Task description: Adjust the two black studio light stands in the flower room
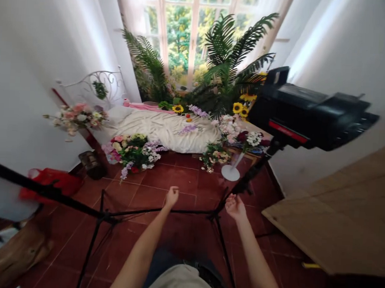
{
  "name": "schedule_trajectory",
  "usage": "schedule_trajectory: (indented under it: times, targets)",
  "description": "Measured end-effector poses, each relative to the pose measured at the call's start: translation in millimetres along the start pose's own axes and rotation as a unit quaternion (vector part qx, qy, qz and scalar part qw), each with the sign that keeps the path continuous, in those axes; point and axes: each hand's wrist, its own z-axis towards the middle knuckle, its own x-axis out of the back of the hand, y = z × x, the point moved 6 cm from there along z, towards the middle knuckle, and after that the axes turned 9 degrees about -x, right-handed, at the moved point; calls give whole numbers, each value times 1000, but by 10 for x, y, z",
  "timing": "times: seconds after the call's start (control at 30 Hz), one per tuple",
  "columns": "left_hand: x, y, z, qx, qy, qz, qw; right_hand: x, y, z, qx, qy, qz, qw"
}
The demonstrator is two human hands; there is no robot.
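Head view puts the right hand (237, 208) just beside the light stand (254, 170), fingers half-curled, contact unclear, and the left hand (172, 197) loosely fisted, nothing visible in it, left of the stand, with the lamp (297, 111) atop it; handling the stand seems the step, and gripping calls for wider right fingers.

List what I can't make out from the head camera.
Head view:
Left hand: palm hidden by its own curl.
Right hand: too small to tell whether it touches the light stand.
Brown board: cut off by the right edge.
Red item: blurred, partly behind a black pole.
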Motion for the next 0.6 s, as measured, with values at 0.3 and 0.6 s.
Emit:
schedule_trajectory:
  times: [0.3,0.6]
  targets:
    - [-2095,2414,-432,-358,-208,-230,881,182,-742,-401,-40,-53,62,996]
    - [-2584,2684,-374,-210,-240,-299,899,277,-1015,-325,94,53,-112,988]
